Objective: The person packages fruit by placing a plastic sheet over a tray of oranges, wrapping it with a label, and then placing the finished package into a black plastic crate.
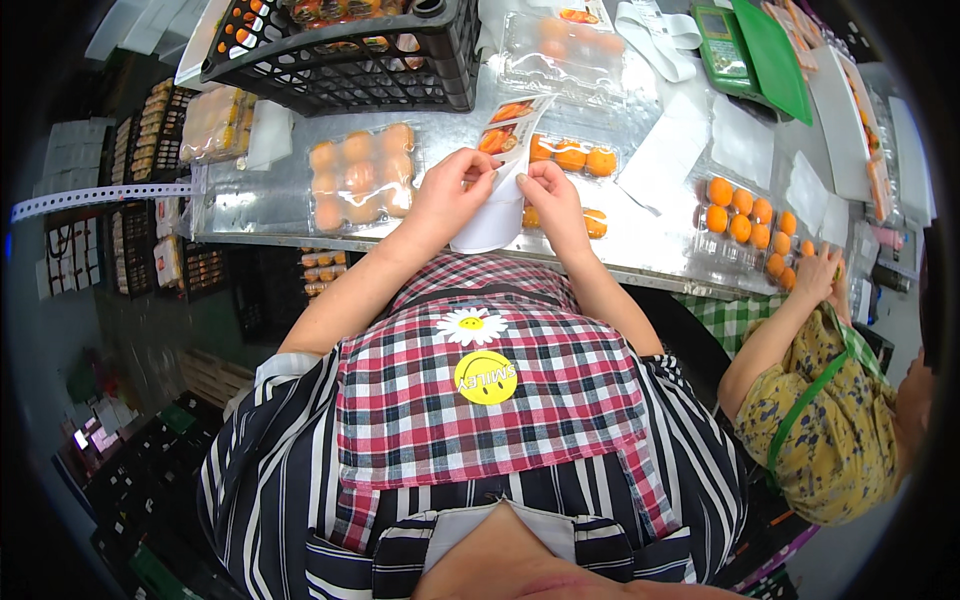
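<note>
My left hand [457, 191] pinches a strip of printed labels [512, 133] whose white backing hangs down in a curl over the table's front edge. On its other side, my right hand [553, 201] holds the same strip between thumb and finger. Behind the strip and my right hand lie orange fruits in clear plastic [571, 155], partly hidden. To the left sits a closed clear plastic clamshell of round orange fruits [362, 178]. Farther back, another clear clamshell [561, 56] holds paler-looking fruits under a glossy lid.
A black plastic crate [352, 64] of packs stands at the back left. A green scale [739, 56] and a white paper strip [670, 146] lie right of centre. At the right, a co-worker's hands [819, 277] are beside open trays of orange fruits [740, 214] on the metal table [255, 214].
</note>
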`<act>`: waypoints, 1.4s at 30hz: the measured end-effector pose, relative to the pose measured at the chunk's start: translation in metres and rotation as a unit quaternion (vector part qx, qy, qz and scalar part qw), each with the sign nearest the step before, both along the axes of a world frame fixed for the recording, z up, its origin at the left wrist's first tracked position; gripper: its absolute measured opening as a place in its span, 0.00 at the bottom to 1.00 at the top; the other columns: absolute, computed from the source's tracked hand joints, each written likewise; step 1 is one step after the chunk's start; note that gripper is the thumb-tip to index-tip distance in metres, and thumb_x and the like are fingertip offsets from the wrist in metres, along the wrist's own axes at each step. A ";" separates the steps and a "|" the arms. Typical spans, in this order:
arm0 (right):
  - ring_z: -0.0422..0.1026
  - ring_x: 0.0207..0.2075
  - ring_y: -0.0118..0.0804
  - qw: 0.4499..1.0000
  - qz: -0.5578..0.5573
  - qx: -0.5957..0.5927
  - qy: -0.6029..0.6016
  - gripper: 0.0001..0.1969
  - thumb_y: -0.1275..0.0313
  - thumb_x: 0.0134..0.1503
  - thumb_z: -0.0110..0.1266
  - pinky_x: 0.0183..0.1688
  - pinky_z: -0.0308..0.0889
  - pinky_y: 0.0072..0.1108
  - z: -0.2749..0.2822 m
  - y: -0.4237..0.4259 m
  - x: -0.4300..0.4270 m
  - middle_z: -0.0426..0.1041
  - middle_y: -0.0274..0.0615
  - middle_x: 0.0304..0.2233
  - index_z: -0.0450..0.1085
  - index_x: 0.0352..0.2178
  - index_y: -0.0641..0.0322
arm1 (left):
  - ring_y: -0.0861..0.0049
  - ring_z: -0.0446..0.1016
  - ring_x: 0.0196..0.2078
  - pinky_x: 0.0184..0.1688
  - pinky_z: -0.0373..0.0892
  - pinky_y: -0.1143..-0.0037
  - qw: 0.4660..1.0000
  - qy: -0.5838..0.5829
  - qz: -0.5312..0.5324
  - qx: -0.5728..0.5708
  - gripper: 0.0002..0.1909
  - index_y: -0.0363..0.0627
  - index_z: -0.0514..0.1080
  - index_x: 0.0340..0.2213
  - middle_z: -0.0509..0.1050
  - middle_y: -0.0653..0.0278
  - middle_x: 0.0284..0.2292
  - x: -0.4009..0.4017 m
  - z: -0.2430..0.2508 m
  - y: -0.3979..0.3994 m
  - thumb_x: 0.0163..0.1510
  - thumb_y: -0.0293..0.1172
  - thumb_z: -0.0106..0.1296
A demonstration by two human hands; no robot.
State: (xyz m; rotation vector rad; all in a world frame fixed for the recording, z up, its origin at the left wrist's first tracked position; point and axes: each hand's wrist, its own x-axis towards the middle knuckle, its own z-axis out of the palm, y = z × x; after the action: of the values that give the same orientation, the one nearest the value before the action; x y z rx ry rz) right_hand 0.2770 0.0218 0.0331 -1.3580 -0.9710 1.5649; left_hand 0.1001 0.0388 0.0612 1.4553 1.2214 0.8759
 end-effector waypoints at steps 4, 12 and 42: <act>0.65 0.29 0.18 0.999 -0.046 0.016 0.010 0.06 0.73 0.55 0.51 0.31 0.61 0.12 -0.011 -0.002 -0.003 0.69 0.31 0.27 0.65 0.32 0.63 | 0.79 0.72 0.34 0.41 0.69 0.76 0.974 -0.163 0.054 -0.146 0.05 0.38 0.66 0.33 0.72 0.64 0.33 -0.026 -0.016 0.006 0.56 0.27 0.48; 0.65 0.29 0.19 0.992 -0.094 0.087 -0.018 0.06 0.74 0.56 0.50 0.33 0.61 0.13 0.026 0.019 0.009 0.69 0.31 0.28 0.65 0.33 0.65 | 0.72 0.72 0.45 0.50 0.68 0.74 0.844 -0.467 0.170 -0.201 0.14 0.35 0.66 0.42 0.72 0.55 0.41 -0.067 -0.011 0.019 0.57 0.31 0.44; 0.68 0.48 0.36 0.900 0.242 -0.215 0.292 0.23 0.59 0.60 0.44 0.49 0.64 0.26 -0.007 -0.006 -0.128 0.66 0.42 0.49 0.60 0.51 0.63 | 0.55 0.65 0.53 0.52 0.63 0.65 0.929 0.283 0.026 0.238 0.22 0.36 0.64 0.41 0.65 0.48 0.49 -0.118 -0.036 -0.063 0.45 0.29 0.56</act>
State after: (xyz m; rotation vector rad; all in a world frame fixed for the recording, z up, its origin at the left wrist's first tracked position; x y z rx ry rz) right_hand 0.1485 0.0158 0.0264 -0.8296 -0.6179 2.4951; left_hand -0.0182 -0.0244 0.0256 2.1826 1.5355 0.8496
